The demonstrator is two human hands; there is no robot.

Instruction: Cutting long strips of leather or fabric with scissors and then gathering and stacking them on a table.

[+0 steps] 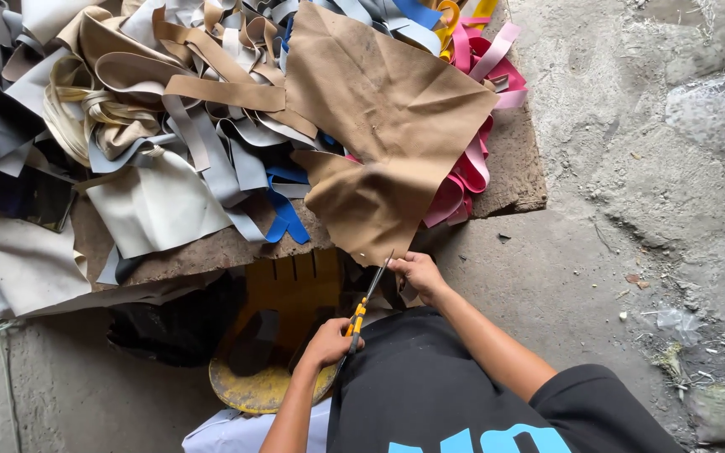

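The large tan sheet point(388, 126) of leather-like material lies spread over the heap on the worn board point(513, 172), its crumpled lower corner hanging past the board's near edge toward the person. At that corner the blades of the scissors point(367, 304) with yellow-orange handles meet the sheet's edge, the tips pointing up and slightly right. The left hand point(329, 342) is closed around the scissors' handles, fingers through or about the loops, though the exact finger placement cannot be told. The right hand point(417, 273) pinches the lower edge of the tan sheet just beside the blade tips, fingers curled onto the material. Both forearms are bare and reach out from a black shirt point(430, 394) with light blue print. Behind and to the left of the sheet, the board is piled with offcuts: tan strips point(224, 91), grey strips point(228, 168), a blue strip point(283, 214) draped over the near edge, and a pale cream piece point(157, 205). Pink strips point(484, 67) stick out from under the sheet's right side, some curling down along its edge. Below the board, between the person's arms and the floor, stands a yellow stool point(283, 294) with a slotted seat and a round, scuffed base. The rough concrete floor point(631, 210) stretches to the right, strewn with small bits of debris.
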